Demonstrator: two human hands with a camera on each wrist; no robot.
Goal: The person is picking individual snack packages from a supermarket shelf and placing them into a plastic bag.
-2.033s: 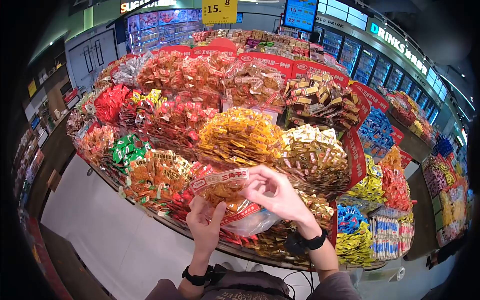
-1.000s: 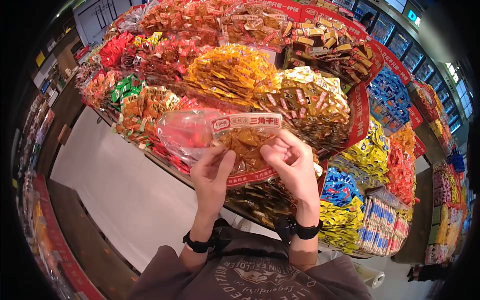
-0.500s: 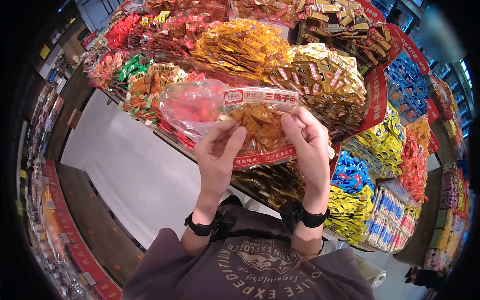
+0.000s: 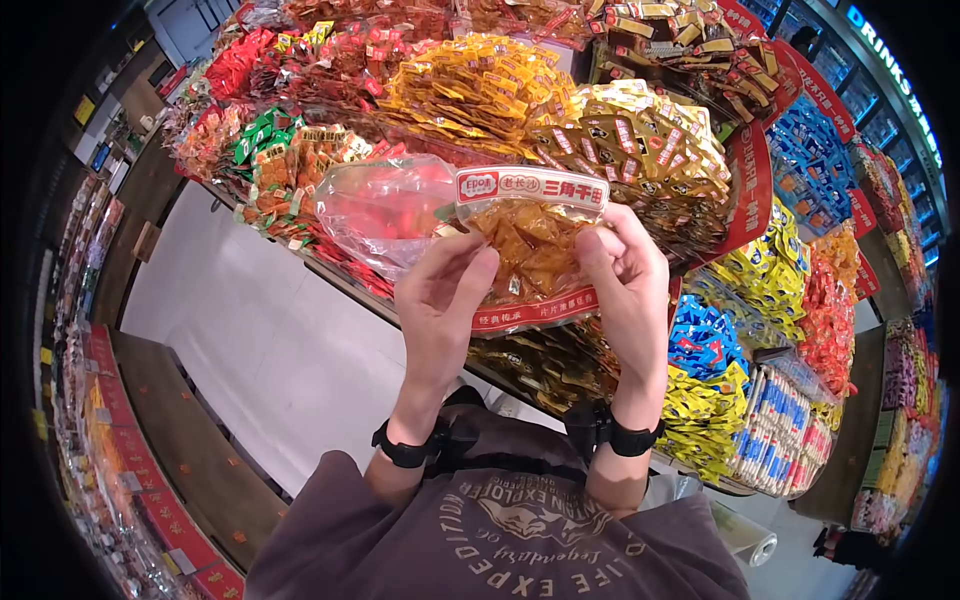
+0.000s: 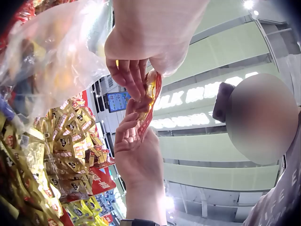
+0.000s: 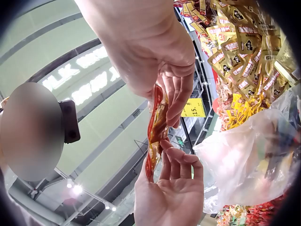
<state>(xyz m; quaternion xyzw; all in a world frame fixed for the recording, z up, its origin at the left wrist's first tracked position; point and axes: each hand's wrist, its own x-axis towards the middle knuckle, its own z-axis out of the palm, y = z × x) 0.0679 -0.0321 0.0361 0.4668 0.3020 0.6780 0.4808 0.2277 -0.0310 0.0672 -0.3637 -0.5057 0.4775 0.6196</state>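
Both hands hold up a clear snack packet (image 4: 530, 245) with a white label band on top and a red strip along its lower edge; brown pieces show inside. My left hand (image 4: 440, 300) pinches its left side, thumb in front. The right side is pinched by my right hand (image 4: 628, 290). A translucent plastic bag (image 4: 385, 215) hangs beside the left hand, over the display. Seen edge-on in the left wrist view, the packet (image 5: 150, 106) lies between the fingers of both hands; so does the packet (image 6: 157, 132) in the right wrist view.
Piles of wrapped snacks fill the display: yellow packets (image 4: 480, 90), gold packets (image 4: 660, 150), blue packets (image 4: 705, 340) and green ones (image 4: 265, 135). Pale floor (image 4: 270, 310) lies to the left of the display, with a brown shelf unit (image 4: 195, 430) beyond it.
The right hand, earlier at the packet's upper right with fingers raised, now pinches its side. The packet has been turned level to face the head camera, and the plastic bag now hangs on the left.
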